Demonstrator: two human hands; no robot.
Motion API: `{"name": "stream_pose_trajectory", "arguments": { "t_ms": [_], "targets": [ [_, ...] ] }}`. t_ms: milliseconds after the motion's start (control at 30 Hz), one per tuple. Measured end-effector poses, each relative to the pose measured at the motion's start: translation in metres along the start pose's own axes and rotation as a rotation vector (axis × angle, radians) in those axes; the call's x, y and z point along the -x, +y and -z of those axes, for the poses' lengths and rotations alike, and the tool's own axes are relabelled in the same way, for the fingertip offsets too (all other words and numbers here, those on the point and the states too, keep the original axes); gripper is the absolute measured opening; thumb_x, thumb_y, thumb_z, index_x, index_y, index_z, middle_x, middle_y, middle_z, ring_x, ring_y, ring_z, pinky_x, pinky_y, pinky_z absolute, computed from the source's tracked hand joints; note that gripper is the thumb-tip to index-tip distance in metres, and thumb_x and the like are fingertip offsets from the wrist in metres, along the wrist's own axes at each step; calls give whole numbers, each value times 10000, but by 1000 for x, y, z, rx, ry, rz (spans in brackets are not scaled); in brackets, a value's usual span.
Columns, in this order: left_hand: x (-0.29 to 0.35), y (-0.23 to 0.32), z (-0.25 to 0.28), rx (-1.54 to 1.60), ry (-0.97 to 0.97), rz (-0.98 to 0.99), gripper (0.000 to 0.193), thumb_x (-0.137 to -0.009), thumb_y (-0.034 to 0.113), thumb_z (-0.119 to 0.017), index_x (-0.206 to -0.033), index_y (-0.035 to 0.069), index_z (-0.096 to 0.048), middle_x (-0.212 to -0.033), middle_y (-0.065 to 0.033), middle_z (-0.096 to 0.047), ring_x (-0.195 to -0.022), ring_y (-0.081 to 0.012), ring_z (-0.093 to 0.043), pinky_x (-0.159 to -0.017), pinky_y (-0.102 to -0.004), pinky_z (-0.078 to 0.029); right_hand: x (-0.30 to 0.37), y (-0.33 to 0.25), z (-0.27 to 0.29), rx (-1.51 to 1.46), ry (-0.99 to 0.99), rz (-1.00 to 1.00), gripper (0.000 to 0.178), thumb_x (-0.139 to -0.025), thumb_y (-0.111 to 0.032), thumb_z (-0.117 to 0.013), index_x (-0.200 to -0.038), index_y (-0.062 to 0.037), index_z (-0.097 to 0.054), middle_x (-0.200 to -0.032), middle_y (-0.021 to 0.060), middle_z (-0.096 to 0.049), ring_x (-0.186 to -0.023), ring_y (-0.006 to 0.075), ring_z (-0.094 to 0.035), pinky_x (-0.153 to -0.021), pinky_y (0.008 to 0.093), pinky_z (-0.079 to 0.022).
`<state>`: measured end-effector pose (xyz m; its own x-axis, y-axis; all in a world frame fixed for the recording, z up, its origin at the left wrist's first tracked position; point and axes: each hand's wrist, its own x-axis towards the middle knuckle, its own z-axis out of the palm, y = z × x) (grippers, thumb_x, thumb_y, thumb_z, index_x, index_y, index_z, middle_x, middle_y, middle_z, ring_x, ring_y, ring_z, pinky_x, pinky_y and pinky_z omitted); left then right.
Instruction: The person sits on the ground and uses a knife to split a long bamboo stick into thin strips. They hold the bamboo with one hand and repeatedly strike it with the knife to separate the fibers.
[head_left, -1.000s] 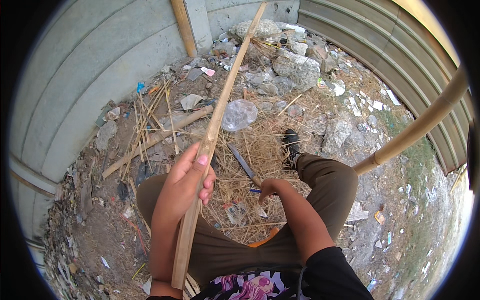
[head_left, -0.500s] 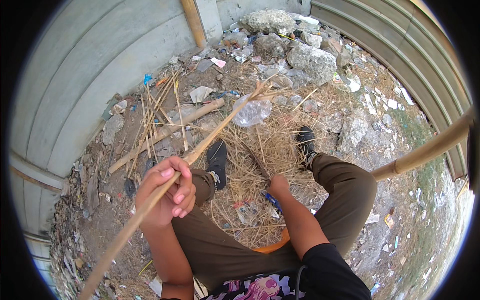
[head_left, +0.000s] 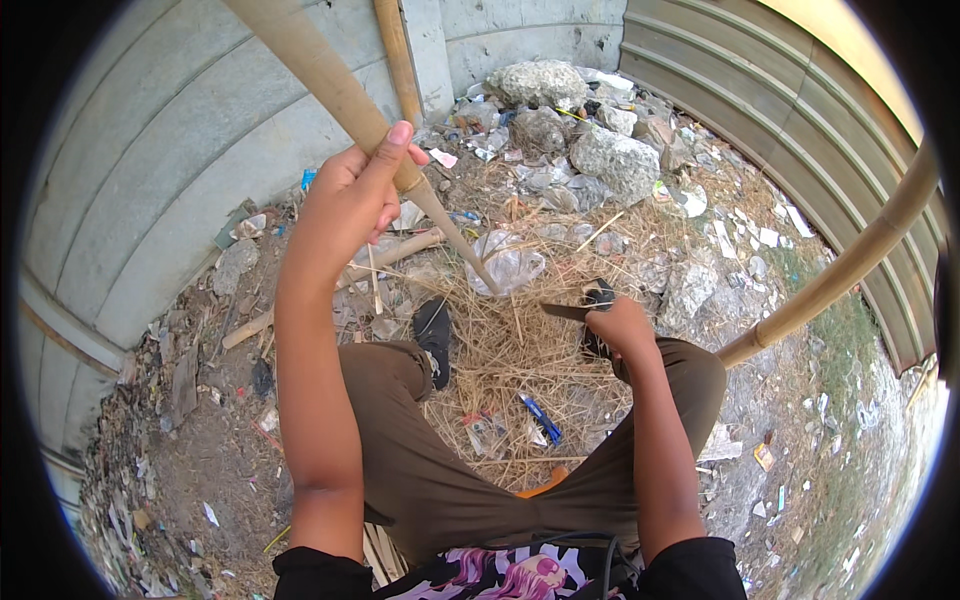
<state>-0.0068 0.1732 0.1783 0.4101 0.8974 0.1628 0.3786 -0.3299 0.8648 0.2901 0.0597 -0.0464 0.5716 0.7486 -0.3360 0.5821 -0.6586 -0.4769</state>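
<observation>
Clasping a pole [head_left: 325, 75] in our left hand [head_left: 352, 195], fingers wrapped round it, we grip a knife [head_left: 565, 311] in our right hand [head_left: 622, 328]; straw [head_left: 510, 350] lies between our 2 shoes [head_left: 432, 332].

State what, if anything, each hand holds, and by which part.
Left hand: long tan bamboo strip, partway along. Right hand: dark metal-bladed knife, by its hidden handle.

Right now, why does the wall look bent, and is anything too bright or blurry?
In the head view, the grey wall bows from fisheye distortion; in the same head view, the strip above the ridged metal fence is washed out bright; also in the head view, the left hand looks fairly sharp, its bamboo perhaps slightly soft.
</observation>
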Motion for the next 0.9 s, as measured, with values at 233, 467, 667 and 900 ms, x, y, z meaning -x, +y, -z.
{"name": "stream_pose_trajectory", "arguments": {
  "t_ms": [233,467,667,900],
  "targets": [
    [0,16,-21,162,530,-545,604,-1019,613,-421,-884,48,-585,-708,9,-483,-632,-106,-464,-620,-287,-411,78,4,-23,-1104,594,233,202,-867,-100,-697,-942,-15,-530,-684,19,-582,-582,61,-525,-507,243,-416],
    [-31,-1,-52,661,259,-449,586,-997,638,-435,-814,82,-417,-604,43,-296,-492,-55,-265,-457,-226,-224,114,-41,-56,-1332,314,612,89,-953,-47,-587,-877,-56,-542,-648,-46,-500,-564,22,-450,-503,222,-359],
    [-34,8,-85,681,317,-486,613,-994,647,-437,-773,76,-412,-579,40,-285,-456,-56,-207,-435,-241,-182,81,-33,-137,-962,265,454,182,-879,-123,-638,-770,-13,-542,-559,22,-492,-531,80,-445,-504,305,-392],
    [-23,0,-76,732,281,-460,620,-989,660,-434,-763,83,-405,-576,40,-265,-455,-63,-191,-444,-247,-165,65,-33,-133,-647,-11,272,290,-850,-224,-640,-713,30,-607,-563,91,-556,-516,136,-497,-526,354,-447]
  ]
}}
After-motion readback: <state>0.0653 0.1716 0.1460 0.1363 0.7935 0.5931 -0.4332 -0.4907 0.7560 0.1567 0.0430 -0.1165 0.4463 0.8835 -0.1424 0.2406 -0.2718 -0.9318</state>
